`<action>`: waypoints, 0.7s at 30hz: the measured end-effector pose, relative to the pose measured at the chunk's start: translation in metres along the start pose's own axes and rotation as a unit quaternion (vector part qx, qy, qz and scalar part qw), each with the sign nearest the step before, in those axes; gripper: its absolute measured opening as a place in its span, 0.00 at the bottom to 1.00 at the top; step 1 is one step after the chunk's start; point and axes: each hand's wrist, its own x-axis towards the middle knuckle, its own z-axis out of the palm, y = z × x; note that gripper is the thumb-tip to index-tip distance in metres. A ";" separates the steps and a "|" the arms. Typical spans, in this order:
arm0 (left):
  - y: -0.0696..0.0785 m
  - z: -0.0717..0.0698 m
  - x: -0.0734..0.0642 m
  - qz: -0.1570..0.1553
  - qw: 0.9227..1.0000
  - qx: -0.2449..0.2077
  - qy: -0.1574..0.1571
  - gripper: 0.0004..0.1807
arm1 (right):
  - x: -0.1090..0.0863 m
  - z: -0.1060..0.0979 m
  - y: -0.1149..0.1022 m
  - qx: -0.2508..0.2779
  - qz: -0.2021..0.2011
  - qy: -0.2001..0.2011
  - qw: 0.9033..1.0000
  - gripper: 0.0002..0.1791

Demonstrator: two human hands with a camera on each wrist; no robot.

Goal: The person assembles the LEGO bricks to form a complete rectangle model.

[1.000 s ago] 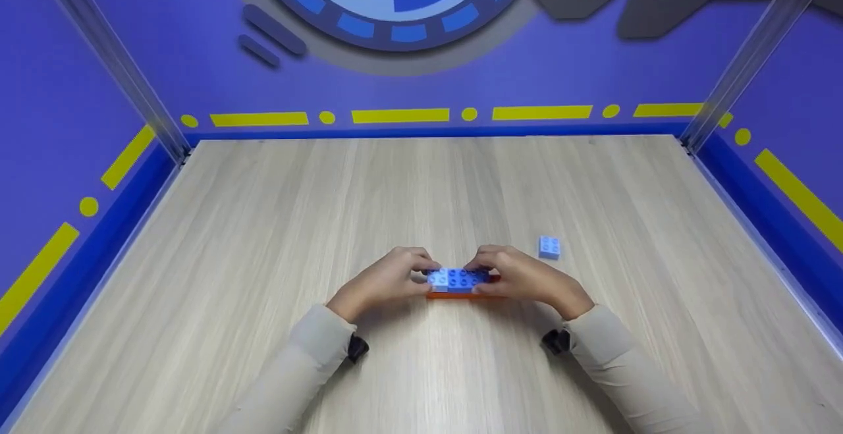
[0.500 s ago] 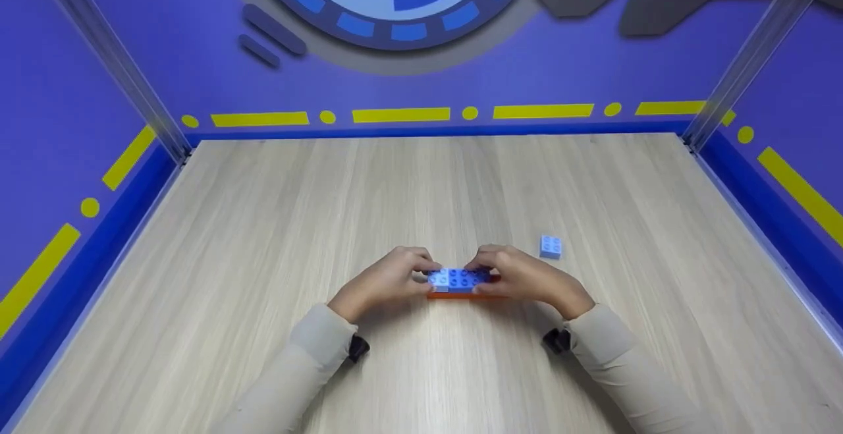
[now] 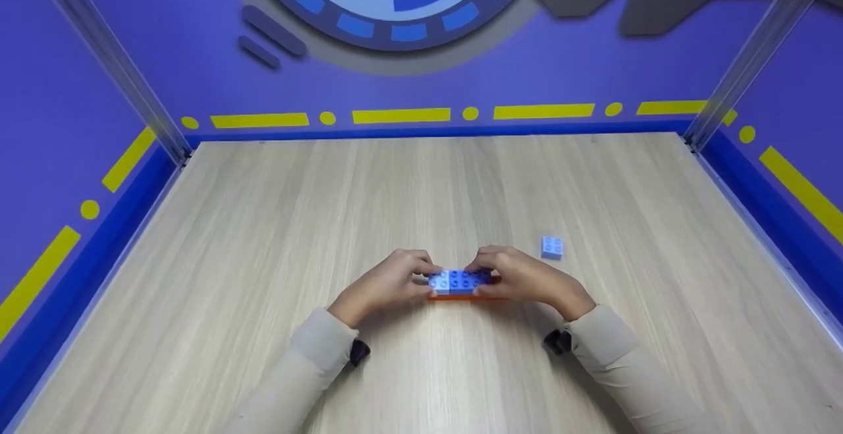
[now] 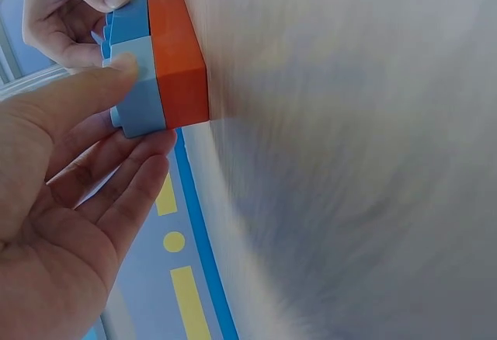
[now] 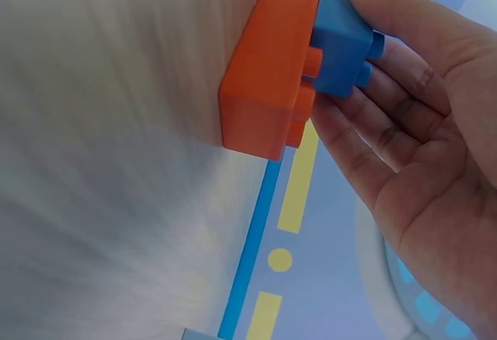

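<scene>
Side by side on a long orange brick sit a light blue brick and a darker blue brick. The orange one lies on the table. My left hand pinches the light blue brick at the left end, thumb on the near side and fingers behind. On the right, my right hand grips the darker blue brick in the same way. Bare orange studs show at the right end in the right wrist view. In the head view, the fingers hide parts of both upper bricks.
A loose light blue brick with studs up lies beyond the right hand. The wood-grain table is bordered by a blue back wall and side walls with yellow markings.
</scene>
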 end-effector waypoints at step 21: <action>-0.008 0.004 0.001 -0.014 0.997 -0.078 0.024 0.19 | 0.000 -0.002 0.002 -0.009 -0.006 -0.014 1.000 0.17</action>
